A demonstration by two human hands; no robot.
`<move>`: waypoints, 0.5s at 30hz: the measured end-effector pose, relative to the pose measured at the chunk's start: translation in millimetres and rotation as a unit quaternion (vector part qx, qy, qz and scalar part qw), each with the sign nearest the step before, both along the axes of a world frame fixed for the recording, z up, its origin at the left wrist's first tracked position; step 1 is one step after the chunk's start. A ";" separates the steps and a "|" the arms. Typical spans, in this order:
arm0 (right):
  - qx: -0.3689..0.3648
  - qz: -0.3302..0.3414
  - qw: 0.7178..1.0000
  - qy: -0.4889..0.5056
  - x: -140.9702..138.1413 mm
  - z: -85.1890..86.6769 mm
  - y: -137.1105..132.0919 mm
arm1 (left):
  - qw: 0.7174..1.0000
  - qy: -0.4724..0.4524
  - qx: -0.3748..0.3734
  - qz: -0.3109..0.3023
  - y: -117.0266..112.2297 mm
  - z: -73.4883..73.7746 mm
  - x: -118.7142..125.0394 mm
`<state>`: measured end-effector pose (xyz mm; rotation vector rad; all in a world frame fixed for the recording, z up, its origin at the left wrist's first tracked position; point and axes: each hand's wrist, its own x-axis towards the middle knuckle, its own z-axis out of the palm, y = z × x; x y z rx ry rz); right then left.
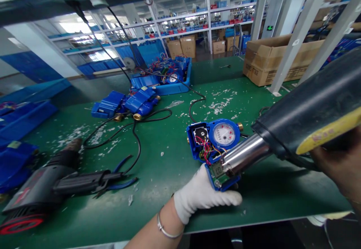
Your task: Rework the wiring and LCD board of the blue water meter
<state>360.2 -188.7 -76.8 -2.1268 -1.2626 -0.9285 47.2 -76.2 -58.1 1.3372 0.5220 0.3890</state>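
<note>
The gloved left hand (pixel 201 196) has its grip closed on the blue water meter (pixel 216 144), low on the green surface (pixel 169 159) near five o'clock. The right hand (pixel 338 162) clasps a heat gun (pixel 296 125), whose nozzle touches the meter's circuit board (pixel 218 172). A second heat gun (pixel 42 189) lies at eight o'clock.

The scene was brightly and evenly lit, with cool light from ceiling fixtures and blown-out windows (pixel 76 25) toward ten o'clock. Shadows on the green bench (pixel 158 144) were soft and short. A sharp glare ran along the metal nozzle (pixel 245 155) near four o'clock. The wide lens bent the shelf uprights (pixel 299 31) at two o'clock and stretched the edges. The black heat gun body (pixel 316 106) at three o'clock loomed large and slightly soft; the far shelving was hazy.
</note>
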 end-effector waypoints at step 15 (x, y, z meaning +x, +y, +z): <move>0.023 0.045 0.998 -0.037 -7.6 7.2 0.7 | 0.997 0.027 0.063 0.024 -5.7 -10.6 4.4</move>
